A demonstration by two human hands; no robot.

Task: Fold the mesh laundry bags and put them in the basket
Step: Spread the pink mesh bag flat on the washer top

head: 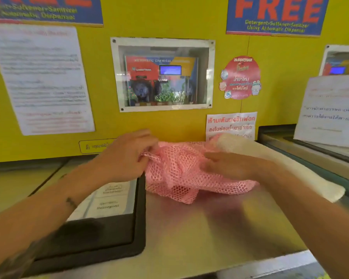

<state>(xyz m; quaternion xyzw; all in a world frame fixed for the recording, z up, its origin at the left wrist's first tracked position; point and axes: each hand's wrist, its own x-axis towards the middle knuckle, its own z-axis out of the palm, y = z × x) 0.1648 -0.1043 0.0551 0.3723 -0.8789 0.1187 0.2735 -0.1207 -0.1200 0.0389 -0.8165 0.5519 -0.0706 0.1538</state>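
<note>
A pink mesh laundry bag (181,178) lies crumpled on the steel top of a washing machine (199,228), against the yellow wall. My left hand (125,156) pinches the bag's left edge, fingers closed on the mesh. My right hand (230,164) rests flat on the bag's right part with fingers stretched toward the left; it is blurred. A white mesh bag (290,168) lies under and to the right of the pink one, running along the machine's right edge. No basket is in view.
A black-framed detergent drawer (101,228) with labels sits at the left of the machine top. The yellow wall (169,125) with posters and a glazed dispenser window stands right behind. Another machine (310,150) adjoins on the right.
</note>
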